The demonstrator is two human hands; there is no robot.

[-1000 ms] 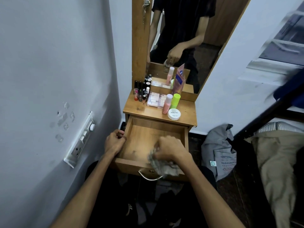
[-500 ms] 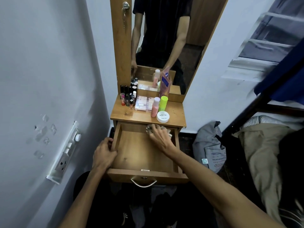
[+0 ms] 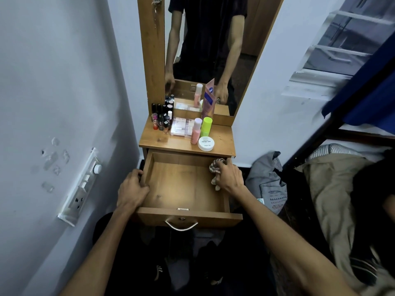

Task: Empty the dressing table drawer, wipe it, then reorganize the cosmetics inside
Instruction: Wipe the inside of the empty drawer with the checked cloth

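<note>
The wooden drawer (image 3: 181, 186) is pulled out and holds no cosmetics. My left hand (image 3: 131, 190) grips its left side wall. My right hand (image 3: 229, 176) holds a striped cloth (image 3: 215, 167) against the drawer's right inner wall near the back corner. On the table top (image 3: 222, 137) stand small dark bottles and lipsticks (image 3: 161, 118), flat palettes (image 3: 181, 128), a pink bottle (image 3: 196, 131), a lime-green bottle (image 3: 206, 127), a white round jar (image 3: 206, 143) and a pink tube (image 3: 209, 99) leaning on the mirror.
A white wall with a switch panel (image 3: 82, 186) lies close on the left. A grey bag (image 3: 267, 180) sits on the floor right of the drawer, a bed with beige bedding (image 3: 333, 189) beyond it. The drawer front has a metal handle (image 3: 181, 225).
My right hand carried the cloth from the drawer's front to the back, then across to the right inner wall. My left hand kept its hold on the left wall.
</note>
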